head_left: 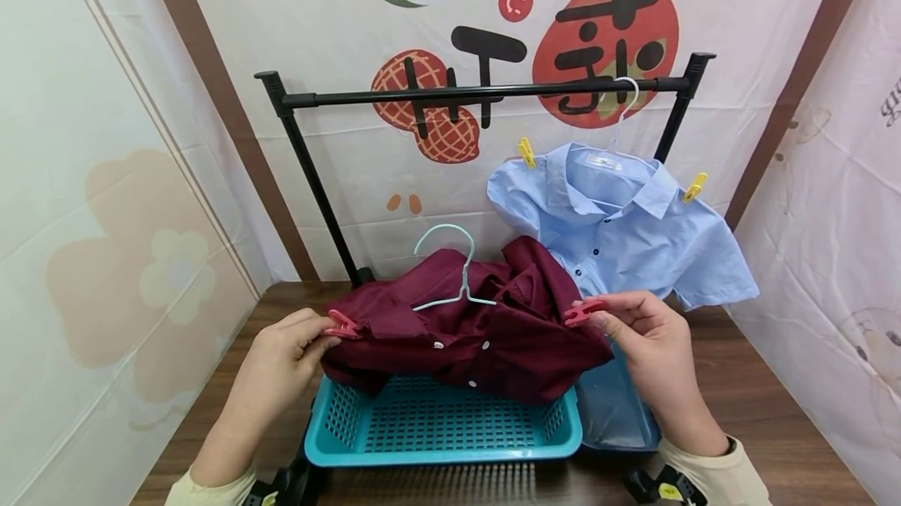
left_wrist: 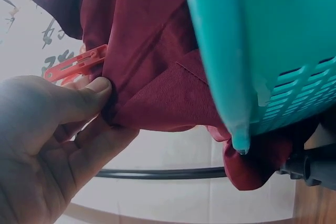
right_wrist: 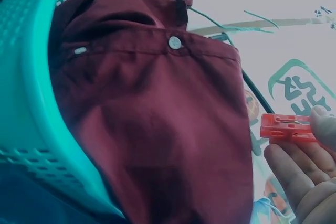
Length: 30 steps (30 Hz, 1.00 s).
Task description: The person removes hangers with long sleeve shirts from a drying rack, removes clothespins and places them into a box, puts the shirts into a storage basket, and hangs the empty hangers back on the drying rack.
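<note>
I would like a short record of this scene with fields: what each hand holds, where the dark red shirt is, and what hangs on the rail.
left hand: pinches a red clip at the shirt's edge
right hand: pinches another red clip
maroon shirt: on a pale green hanger, draped over the teal basket
rail: blue shirt hanging, two yellow clips

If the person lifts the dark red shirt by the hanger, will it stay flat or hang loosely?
The dark red shirt would probably hang loosely: its cloth already lies in folds and droops over the edge of the blue basket. It seems light, since the thin hanger carries it. The red clips, pinched by both hands, may keep it from sliding off.
</note>
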Motion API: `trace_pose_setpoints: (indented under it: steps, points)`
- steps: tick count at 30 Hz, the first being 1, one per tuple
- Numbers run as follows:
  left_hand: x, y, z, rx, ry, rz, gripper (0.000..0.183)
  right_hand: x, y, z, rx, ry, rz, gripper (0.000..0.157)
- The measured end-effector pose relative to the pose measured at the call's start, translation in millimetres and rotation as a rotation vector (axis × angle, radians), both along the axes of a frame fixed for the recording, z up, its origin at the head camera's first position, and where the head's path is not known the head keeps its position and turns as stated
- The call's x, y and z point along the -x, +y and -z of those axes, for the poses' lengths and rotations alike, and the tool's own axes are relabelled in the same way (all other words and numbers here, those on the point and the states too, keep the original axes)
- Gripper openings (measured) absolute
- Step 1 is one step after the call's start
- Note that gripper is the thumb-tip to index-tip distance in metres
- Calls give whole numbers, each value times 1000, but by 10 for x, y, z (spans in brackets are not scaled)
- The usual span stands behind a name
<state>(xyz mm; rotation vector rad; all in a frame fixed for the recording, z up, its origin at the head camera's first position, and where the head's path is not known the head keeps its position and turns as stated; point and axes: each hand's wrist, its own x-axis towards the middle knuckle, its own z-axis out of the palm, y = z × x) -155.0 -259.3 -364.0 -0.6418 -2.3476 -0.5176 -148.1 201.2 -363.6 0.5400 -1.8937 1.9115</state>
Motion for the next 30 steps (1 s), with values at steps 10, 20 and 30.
trace_pose_setpoints:
  steps: [10, 20, 30]
  points:
    - [-8, -61, -39, -18, 1, -31, 26, 56, 197, -61, 2, 13, 80, 25]
    - [-36, -93, -62, -18, -3, -65, 24, 193, 428, 18, -2, -102, 170, 32]
    - [-41, -96, -75, -21, -4, -77, 24, 407, 544, 229, -210, -171, 269, 37]
